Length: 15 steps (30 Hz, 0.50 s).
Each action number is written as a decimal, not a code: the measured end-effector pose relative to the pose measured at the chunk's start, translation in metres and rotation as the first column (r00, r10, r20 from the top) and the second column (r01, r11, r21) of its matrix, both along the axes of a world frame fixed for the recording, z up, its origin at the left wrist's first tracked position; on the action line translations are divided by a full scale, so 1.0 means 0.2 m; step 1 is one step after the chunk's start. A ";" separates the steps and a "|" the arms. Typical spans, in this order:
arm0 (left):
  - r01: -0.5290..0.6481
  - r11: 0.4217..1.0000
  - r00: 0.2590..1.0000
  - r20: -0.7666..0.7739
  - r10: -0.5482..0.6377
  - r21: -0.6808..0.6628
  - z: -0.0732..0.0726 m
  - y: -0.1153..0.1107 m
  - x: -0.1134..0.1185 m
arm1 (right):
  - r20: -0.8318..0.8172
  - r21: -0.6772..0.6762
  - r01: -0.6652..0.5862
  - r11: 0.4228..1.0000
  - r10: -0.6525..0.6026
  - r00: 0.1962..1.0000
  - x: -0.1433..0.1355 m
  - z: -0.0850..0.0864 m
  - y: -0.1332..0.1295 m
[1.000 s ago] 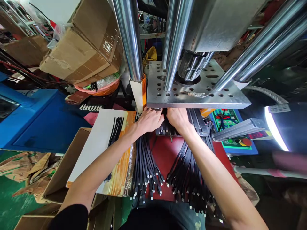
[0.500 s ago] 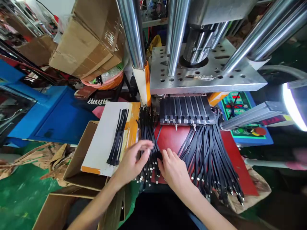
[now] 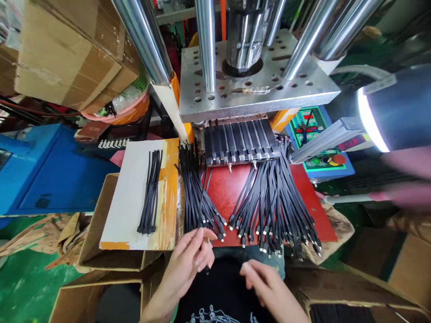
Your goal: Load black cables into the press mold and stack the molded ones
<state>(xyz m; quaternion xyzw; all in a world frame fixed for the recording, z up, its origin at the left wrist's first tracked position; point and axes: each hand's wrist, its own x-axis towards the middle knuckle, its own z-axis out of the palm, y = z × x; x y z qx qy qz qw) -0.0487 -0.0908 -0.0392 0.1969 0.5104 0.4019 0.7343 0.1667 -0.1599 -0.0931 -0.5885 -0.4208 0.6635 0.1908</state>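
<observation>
The left hand (image 3: 191, 258), fingers loosely apart and holding nothing, touches the near tips of the left cable fan (image 3: 197, 197) on the red surface (image 3: 232, 193); the right hand (image 3: 266, 285) hovers open nearby. Gathering looks underway; next comes closing on a few cable ends.

Press columns (image 3: 141, 40) cropped (top), blurred sleeve (image 3: 407, 179)

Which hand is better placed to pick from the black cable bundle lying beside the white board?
Probably the left hand: its fingertips sit right at the connector ends of that cable bundle. The right hand hangs lower, apart from both bundles, empty.
</observation>
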 end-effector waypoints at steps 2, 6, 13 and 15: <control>0.173 0.984 0.979 -0.119 -0.168 0.034 -0.01 -0.01 0.01 | 0.003 -0.159 0.280 0.947 -0.283 0.959 0.05 -0.09 -0.03; 0.456 0.884 0.846 -0.355 -0.397 0.100 -0.04 -0.02 0.07 | -0.071 -0.193 0.560 0.806 -0.581 0.811 0.07 -0.13 -0.01; 0.441 0.897 0.897 -0.042 -0.441 0.011 -0.10 -0.02 0.31 | -0.058 0.074 0.207 0.976 -0.203 0.978 0.09 -0.08 -0.23; 0.330 0.940 0.924 0.233 -0.303 -0.085 -0.11 -0.01 0.36 | 0.005 0.140 0.002 0.990 -0.003 1.000 0.11 -0.08 -0.29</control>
